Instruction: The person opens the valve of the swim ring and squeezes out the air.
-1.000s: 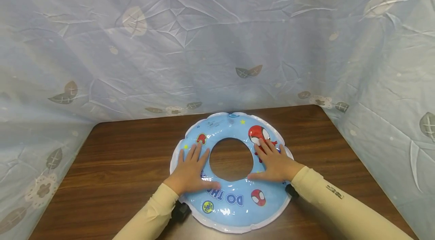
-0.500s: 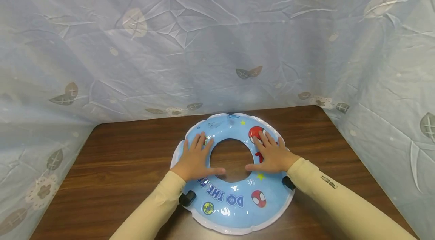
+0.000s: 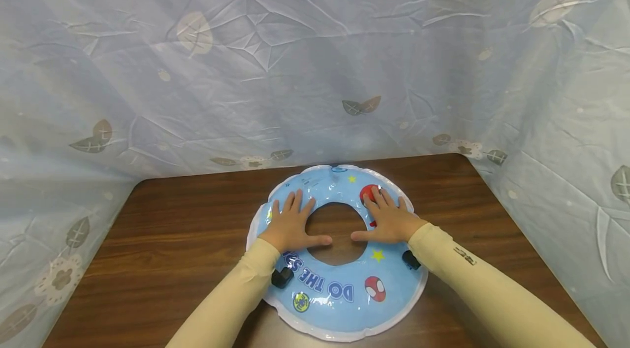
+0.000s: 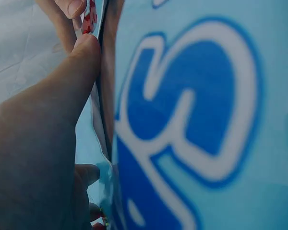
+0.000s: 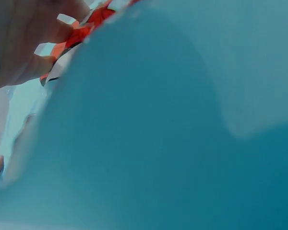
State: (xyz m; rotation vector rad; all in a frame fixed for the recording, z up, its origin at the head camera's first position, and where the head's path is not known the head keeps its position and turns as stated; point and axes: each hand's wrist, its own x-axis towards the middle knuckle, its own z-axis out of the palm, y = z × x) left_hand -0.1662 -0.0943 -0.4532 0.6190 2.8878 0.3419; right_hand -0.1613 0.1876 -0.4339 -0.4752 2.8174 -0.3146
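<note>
A light blue inflatable swim ring (image 3: pixel 339 312) with a white scalloped edge lies flat on the table, printed with lettering, stars and red masked cartoon figures. On its left side rests my left hand (image 3: pixel 290 227), fingers spread and pointing away, the thumb reaching over the centre hole. My right hand (image 3: pixel 391 222) lies on the ring's right side, fingers spread across a red figure, its thumb also over the hole. In the left wrist view, large blue letters on the ring (image 4: pixel 197 100) fill the right part. Blue vinyl of the ring (image 5: pixel 149 124) fills most of the right wrist view.
The dark brown wooden table (image 3: pixel 187 227) extends to both sides of the ring. A wrinkled grey-blue curtain (image 3: pixel 295 63) with leaf and flower prints stands behind the table and along both sides. Small black wrist cameras (image 3: pixel 282 277) sit under the sleeves.
Both hands have slid away from me and inward over the ring, their thumbs now over the hole. More lettering and a yellow star are uncovered. The ring stays nearly in place.
</note>
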